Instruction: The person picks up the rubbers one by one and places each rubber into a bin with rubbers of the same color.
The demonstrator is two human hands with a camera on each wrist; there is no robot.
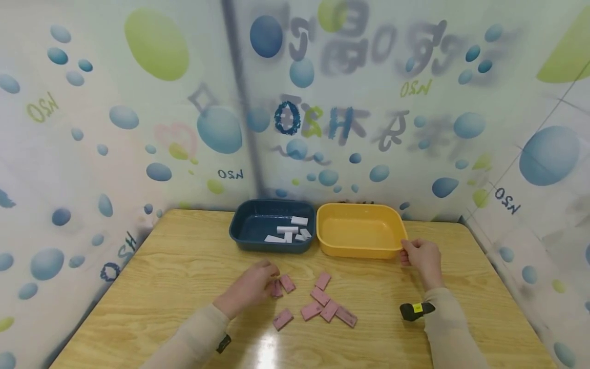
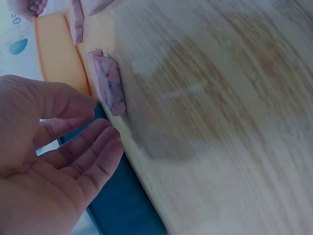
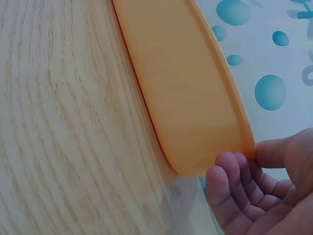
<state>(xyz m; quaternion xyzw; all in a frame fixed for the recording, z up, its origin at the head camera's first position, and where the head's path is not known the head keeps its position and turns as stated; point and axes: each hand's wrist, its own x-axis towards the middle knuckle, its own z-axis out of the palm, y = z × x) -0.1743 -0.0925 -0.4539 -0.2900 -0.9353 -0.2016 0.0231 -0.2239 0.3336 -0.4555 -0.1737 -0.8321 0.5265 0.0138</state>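
In the head view my left hand (image 1: 249,287) hovers by the leftmost pair of pink blocks, its fingertips overlapping one pink block (image 1: 277,288). The left wrist view shows loosely bent fingers (image 2: 100,156) with nothing between them and the thumb, and a pink block (image 2: 110,85) just past the tips. My right hand (image 1: 421,257) pinches the near right corner of the yellow bin (image 1: 359,252) by its rim. In the right wrist view the thumb lies on one side of that rim and the fingers (image 3: 218,185) on the other.
A dark blue bin (image 1: 272,246) stands left of the yellow one, with several white blocks (image 1: 288,230) inside. More pink blocks (image 1: 320,295) lie grouped on the wooden table (image 1: 184,271), and a single one (image 1: 283,319) sits nearer the front. Behind the bins rises a patterned wall covering (image 1: 387,128).
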